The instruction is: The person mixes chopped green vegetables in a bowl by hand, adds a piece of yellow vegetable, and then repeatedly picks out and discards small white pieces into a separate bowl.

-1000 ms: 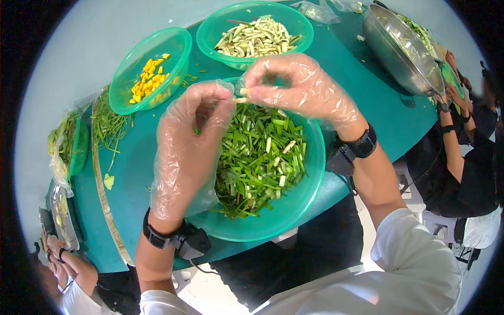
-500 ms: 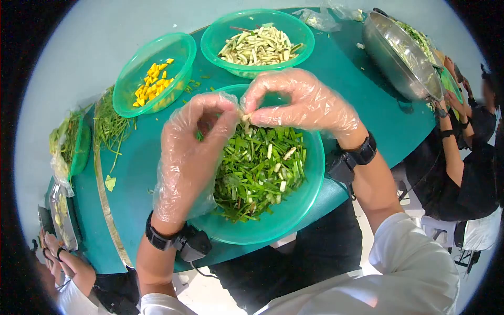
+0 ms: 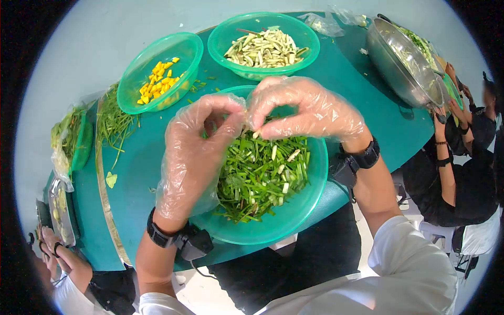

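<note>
Both my hands wear clear plastic gloves and meet above the far part of a green plastic bowl (image 3: 307, 202) of chopped green stalks (image 3: 262, 181) with white bits among them. My right hand (image 3: 310, 113) pinches a small pale piece (image 3: 256, 135), which shows below its fingertips. Thumb and forefinger of my left hand (image 3: 197, 147) are pressed together right beside it; what they hold, if anything, is too small to make out. Beyond them stand a green bowl of pale cut strips (image 3: 269, 48) and a green bowl of yellow chunks (image 3: 159, 81).
Loose leafy greens (image 3: 113, 118) lie on the green table (image 3: 139, 157) at left. A large metal bowl (image 3: 391, 63) stands at far right, plastic bags (image 3: 323, 23) at the back. Other people's hands (image 3: 52, 241) work at both edges; a metal tray (image 3: 60, 212) sits at left.
The pale piece is now lower and under my right fingertips; before, it was between both hands' fingertips. My hands have shifted slightly right and down in the view.
</note>
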Demonstrator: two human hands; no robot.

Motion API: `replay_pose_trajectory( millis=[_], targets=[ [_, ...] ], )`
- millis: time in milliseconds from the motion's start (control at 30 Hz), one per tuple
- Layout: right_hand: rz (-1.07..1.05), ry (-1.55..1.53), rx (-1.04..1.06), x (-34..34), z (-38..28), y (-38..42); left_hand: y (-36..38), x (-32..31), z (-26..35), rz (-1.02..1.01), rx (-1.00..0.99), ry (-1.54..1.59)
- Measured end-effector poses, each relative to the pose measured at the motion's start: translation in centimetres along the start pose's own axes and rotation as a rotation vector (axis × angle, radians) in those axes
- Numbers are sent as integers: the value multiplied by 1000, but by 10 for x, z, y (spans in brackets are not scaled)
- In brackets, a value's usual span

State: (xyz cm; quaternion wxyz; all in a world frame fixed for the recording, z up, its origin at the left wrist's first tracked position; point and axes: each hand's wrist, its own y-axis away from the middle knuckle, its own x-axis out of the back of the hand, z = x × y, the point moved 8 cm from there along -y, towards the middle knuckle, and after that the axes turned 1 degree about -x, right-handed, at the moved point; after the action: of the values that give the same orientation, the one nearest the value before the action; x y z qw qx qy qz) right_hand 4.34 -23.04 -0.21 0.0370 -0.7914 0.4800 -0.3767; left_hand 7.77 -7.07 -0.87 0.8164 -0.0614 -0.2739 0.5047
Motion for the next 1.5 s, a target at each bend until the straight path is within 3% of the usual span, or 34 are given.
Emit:
replay_pose_trajectory(
  millis=[167, 367, 500, 600, 733, 867, 1033, 1167, 1333, 1433, 1500],
  targets=[
    [49, -65, -51, 4, 5, 2, 0, -3, 8, -54, -14, -40],
    [316, -362, -272, 19, 19, 8, 0, -1, 6, 27, -50, -8],
    [802, -256, -277, 53, 60, 25, 2, 2, -5, 37, 7, -5],
    [887, 230, -258, 76, 55, 35, 6, 3, -14, -1, 77, -53],
    [709, 862, -191, 76, 55, 28, 10, 0, -24, -86, 158, -136],
    [833, 881, -131, 78, 55, 38, 11, -4, -13, -149, 193, -214],
    [870, 735, -325, 90, 63, 44, 13, -2, -4, -180, 122, -273],
    [860, 704, -418, 90, 69, 47, 9, 4, 14, -134, -67, -330],
    [877, 640, -317, 84, 59, 45, 15, 2, 20, -184, -86, -331],
    [786, 680, -392, 78, 47, 35, 21, -8, 27, -299, -16, -315],
    [814, 736, -308, 74, 46, 38, 28, -19, 31, -416, -33, -321]
  ],
)
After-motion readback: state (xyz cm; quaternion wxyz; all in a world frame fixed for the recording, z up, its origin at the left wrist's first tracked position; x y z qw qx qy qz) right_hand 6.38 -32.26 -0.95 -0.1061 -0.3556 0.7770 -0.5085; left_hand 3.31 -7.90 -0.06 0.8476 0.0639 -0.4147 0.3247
